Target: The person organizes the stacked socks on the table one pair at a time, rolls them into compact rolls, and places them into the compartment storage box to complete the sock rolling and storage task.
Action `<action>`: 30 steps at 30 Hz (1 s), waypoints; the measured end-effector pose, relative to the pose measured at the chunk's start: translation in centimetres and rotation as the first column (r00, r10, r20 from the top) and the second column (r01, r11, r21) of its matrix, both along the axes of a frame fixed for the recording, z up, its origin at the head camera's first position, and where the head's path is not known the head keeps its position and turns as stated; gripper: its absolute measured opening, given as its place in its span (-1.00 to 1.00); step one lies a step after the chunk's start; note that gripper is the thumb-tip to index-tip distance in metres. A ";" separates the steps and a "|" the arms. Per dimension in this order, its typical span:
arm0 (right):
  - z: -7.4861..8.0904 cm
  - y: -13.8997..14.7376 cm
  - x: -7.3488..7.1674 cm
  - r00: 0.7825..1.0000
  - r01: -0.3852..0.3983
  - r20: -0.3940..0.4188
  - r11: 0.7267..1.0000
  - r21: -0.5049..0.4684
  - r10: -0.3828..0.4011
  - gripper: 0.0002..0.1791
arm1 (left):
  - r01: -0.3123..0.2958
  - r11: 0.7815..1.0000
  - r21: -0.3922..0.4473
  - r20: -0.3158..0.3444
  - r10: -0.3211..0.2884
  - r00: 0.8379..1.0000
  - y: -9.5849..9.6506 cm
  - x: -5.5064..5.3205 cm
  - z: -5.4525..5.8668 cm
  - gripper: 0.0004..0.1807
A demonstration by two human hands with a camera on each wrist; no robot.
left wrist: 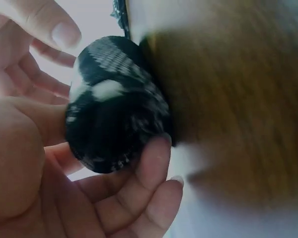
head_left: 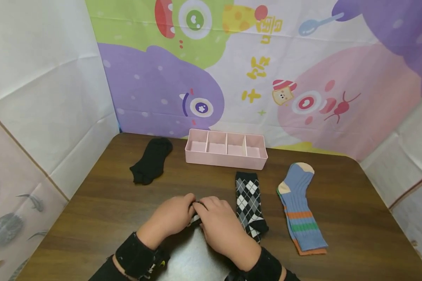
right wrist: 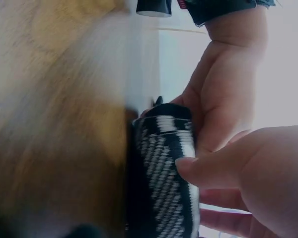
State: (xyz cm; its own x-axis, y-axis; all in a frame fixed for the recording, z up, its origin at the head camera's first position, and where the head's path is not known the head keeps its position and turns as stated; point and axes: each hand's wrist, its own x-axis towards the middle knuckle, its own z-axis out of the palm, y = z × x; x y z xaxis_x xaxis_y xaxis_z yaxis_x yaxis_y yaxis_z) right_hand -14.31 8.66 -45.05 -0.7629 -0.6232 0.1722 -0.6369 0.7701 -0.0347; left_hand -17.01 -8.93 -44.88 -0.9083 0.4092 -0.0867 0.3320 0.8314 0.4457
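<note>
A rolled-up black, grey and white argyle sock (left wrist: 116, 106) is held between both hands just above or on the table. My left hand (head_left: 170, 218) grips one end, its thumb and fingers curled round the roll. From the other side my right hand (head_left: 221, 226) holds the same roll, the thumb laid over its patterned face (right wrist: 161, 168) and fingers behind. In the head view the hands hide most of the roll. Right beside the right hand a matching argyle sock (head_left: 247, 199) lies flat, its heel end partly hidden by that hand.
A pink box (head_left: 225, 160) with several compartments stands at the back of the brown table (head_left: 91, 218). Black socks (head_left: 152, 160) lie at back left. Blue striped socks (head_left: 300, 214) lie at right. A cartoon-printed cloth (head_left: 246, 128) hangs behind the table.
</note>
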 end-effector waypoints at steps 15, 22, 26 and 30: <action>-0.1 -0.2 -0.1 0.997 0.068 0.041 0.998 -0.004 -0.067 -0.44 | -0.065 0.995 -0.076 -0.128 0.055 0.990 0.3 0.9 0.5 -0.81; -0.7 -0.2 -0.1 0.998 0.067 0.010 0.998 -0.004 -0.067 -0.65 | -0.028 0.996 -0.081 -0.112 0.019 0.994 0.4 1.5 1.0 -0.78; -0.8 -0.2 -0.1 0.996 0.079 -0.031 0.997 -0.022 -0.080 -0.67 | -0.034 0.997 -0.073 -0.093 0.027 0.995 0.4 1.3 0.9 -0.79; -0.6 -0.3 0.0 0.993 0.104 -0.054 0.994 -0.032 -0.105 -0.68 | -0.038 0.998 -0.054 -0.086 0.033 0.996 0.3 1.1 0.9 -0.77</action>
State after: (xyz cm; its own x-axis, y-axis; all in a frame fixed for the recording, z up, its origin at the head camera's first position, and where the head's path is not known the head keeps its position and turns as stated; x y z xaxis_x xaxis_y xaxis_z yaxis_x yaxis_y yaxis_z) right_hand -14.31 8.40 -45.62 -0.8122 -0.5348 0.2330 -0.5547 0.8317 -0.0244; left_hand -15.89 -8.61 -44.02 -0.9274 0.3730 -0.0299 0.3364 0.8661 0.3697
